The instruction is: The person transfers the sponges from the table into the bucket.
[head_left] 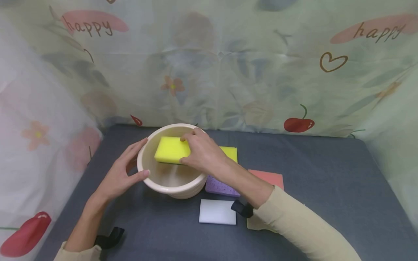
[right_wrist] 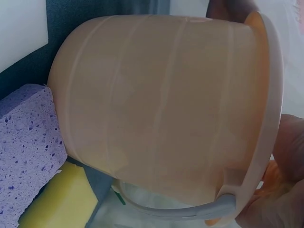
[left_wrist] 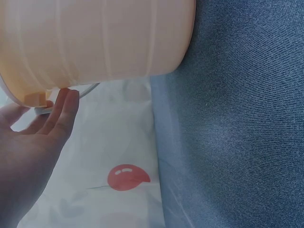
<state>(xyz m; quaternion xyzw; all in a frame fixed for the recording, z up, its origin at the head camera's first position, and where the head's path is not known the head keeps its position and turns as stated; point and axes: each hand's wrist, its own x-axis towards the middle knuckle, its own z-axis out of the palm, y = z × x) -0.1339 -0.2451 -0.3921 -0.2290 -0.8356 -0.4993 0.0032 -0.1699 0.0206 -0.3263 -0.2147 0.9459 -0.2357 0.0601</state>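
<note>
Grip: right hand pinches a yellow sponge between thumb and fingers, from above and to its right.
Other hand: left hand rests on the bucket, thumb and fingers spread along the left side of the rim; the left wrist view shows fingertips against the outer wall, just below the rim.
Held sponge, place: within the bucket's mouth, towards the far side; whether it touches the inner wall, cannot tell.
Held sponge, axis: long axis roughly left to right, visible end pointing left, right end hidden under the hand. Broad yellow face up, thin dark edge showing along its underside.
Bucket: cream, upright, mouth up, standing on the dark cloth; grey handle seen in the right wrist view.
Writing: "happy" in brown script, twice, on pink patches of the curtain, upper left and upper right.
Right of bucket: purple sponge just beside it; second yellow sponge beyond that, partly behind the arm; pink sponge farther right.
Near side: white block, long axis left to right; tan piece partly under the right sleeve.
Wrists: a black band at each.
</note>
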